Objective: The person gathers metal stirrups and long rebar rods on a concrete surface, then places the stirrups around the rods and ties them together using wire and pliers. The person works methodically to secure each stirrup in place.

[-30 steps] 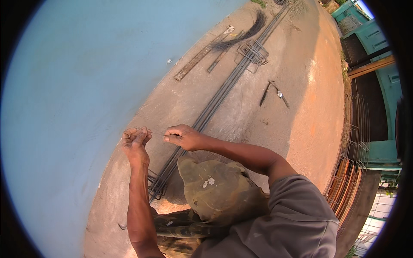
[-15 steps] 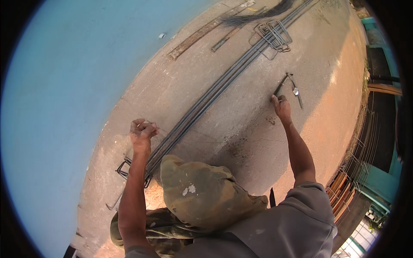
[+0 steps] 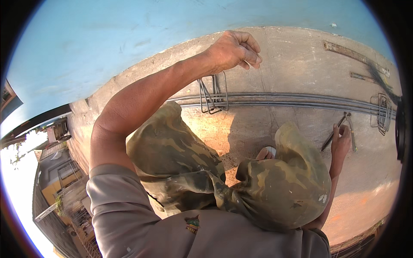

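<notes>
My left hand (image 3: 238, 49) is raised beyond the steel bars, its fingers pinched together. Thin wire (image 3: 263, 79) hangs from those fingertips, faint against the ground. My right hand (image 3: 341, 139) is low at the right, fingers curled at one handle of a pair of pincers (image 3: 347, 115). The pincers' handles are spread apart, and part of the grip is hidden by the hand. Between both hands runs a bundle of long steel bars (image 3: 279, 99) on the ground. Bent wire stirrups (image 3: 214, 96) sit around the bars near my left forearm.
More stirrups (image 3: 383, 114) are bunched at the bars' right end. Beyond lie a rusty flat bar (image 3: 355, 56), a shorter piece (image 3: 363, 77) and a bundle of dark wire (image 3: 380, 79). A blue wall (image 3: 180, 26) borders the far side. My knees in camouflage cloth (image 3: 172, 146) are close to the bars.
The view has swung to the left, so the bars now run across it. My left hand has lifted, with thin wire now visible below it. My right hand remains at the pincers.
</notes>
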A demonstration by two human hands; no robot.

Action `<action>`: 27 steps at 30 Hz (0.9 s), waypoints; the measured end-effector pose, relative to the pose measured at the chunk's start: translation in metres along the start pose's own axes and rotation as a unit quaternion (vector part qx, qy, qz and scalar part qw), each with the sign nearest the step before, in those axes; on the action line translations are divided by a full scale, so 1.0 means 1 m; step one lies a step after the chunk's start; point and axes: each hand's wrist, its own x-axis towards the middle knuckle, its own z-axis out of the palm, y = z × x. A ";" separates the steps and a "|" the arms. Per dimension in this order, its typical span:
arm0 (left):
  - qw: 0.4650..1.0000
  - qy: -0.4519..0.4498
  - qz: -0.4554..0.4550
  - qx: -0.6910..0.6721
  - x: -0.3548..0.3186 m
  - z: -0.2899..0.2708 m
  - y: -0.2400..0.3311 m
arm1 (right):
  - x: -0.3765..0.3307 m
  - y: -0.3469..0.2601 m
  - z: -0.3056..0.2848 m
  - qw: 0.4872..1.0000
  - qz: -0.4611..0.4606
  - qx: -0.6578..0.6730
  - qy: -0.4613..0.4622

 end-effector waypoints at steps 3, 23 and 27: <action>0.999 -0.017 0.028 -0.019 -0.007 0.001 -0.011 | 0.011 -0.157 -0.006 0.950 -0.060 0.281 -0.123; 0.969 -0.074 0.234 0.037 -0.012 -0.090 -0.108 | -0.043 -0.381 -0.002 0.879 0.101 0.411 -0.219; 0.975 -0.214 0.051 0.009 -0.007 -0.156 -0.162 | -0.074 -0.368 -0.004 0.875 0.128 0.427 -0.192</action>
